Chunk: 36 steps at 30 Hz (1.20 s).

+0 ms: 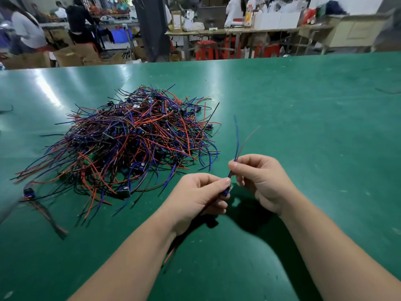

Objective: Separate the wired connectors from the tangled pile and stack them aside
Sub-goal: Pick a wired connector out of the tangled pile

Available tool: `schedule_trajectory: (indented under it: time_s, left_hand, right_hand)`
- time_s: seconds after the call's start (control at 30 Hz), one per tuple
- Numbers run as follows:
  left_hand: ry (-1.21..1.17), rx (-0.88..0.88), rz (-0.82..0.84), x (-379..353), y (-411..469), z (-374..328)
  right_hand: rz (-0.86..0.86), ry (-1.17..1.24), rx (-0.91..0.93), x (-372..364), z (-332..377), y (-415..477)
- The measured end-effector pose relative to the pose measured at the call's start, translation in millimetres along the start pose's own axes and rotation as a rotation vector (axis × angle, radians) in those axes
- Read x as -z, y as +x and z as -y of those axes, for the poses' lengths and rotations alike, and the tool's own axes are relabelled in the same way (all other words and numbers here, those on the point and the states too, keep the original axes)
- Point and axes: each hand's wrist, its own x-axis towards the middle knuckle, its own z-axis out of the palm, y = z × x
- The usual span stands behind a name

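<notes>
1. The left hand (201, 196), just right of frame centre, has thumb and fingers curled round a small connector (226, 190).
2. The right hand (260, 177) pinches that connector's wires (237, 137) just above the left hand's grip.
3. From the pinch the wires run upward and slightly right, nearly upright in the frame, with their free ends clear of the pile.
4. The tangled pile (125, 140) lies centre left on the green table (303, 127), and the left hand is nearer to it.
5. Cardboard boxes (71, 55) sit beyond the table at upper left; I cannot tell their contents.
</notes>
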Motion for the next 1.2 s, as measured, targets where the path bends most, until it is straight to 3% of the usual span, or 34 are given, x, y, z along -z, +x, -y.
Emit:
schedule_trajectory:
  time_s: [0.2,0.4,0.7,0.83,0.93,1.07,1.13,1.2]
  left_hand:
    - [0.096,0.105,0.164,-4.7,-8.6,-3.1]
    - [0.122,0.125,0.248,-7.7,-11.7,-3.7]
    - [0.101,0.109,0.376,-2.7,-18.2,-9.1]
    - [-0.164,0.002,0.347,-0.9,-18.1,-14.2]
    - [-0.445,-0.056,0.199,-2.7,-14.4,-19.4]
    - [-0.689,-0.066,-0.003,-3.9,-10.4,-19.8]
    - [-0.737,-0.091,-0.084,-6.4,-9.4,-16.2]
    - [-0.699,-0.135,-0.137,-8.8,-8.7,-13.0]
  right_hand:
    - [-0.301,0.199,-0.021,26.3,16.7,7.6]
    - [-0.297,0.18,0.014,29.5,16.1,6.5]
    - [-0.462,0.271,-0.036,39.3,18.6,11.5]
    - [-0.367,0.268,-0.16,41.4,18.5,11.0]
    - [-0.1,0.056,-0.214,29.0,13.8,2.4]
    - [0.229,0.03,-0.193,6.5,4.0,-12.1]
    - [0.282,0.103,-0.131,-6.1,-0.3,-14.3]
    - [0.224,0.251,-0.093,-17.1,-3.0,-12.9]
